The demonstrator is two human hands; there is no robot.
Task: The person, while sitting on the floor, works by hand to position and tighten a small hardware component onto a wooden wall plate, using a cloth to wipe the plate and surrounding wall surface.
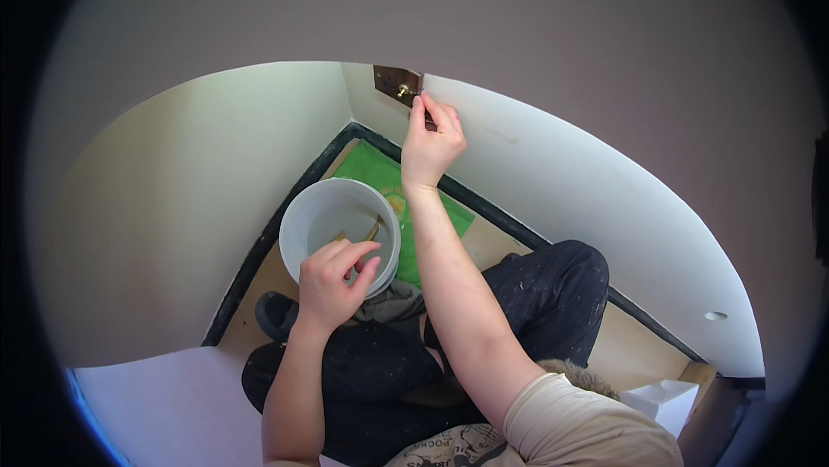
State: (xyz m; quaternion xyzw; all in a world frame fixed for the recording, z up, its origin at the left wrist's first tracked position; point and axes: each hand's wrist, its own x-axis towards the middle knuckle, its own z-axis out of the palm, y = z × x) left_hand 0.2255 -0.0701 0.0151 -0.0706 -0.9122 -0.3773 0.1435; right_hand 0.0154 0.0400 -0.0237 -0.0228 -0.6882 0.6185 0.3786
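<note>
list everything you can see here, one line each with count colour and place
brass plate: 1, brown with a small gold knob, on the wall corner at top
bucket: 1, white, on the floor in the corner
green sheet: 1, green, on the floor behind the bucket
skirting strip: 1, black, along the wall base
walls: 2, white, meeting at the corner
left hand: 1, at the bucket's near rim
right hand: 1, raised, fingers at the brass plate

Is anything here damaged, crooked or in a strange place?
Nothing looks spilled or broken. Only the dark trim along the floor has rough, uneven edges. The right hand is at a brass wall plate; the left hand holds a white bucket.
</note>
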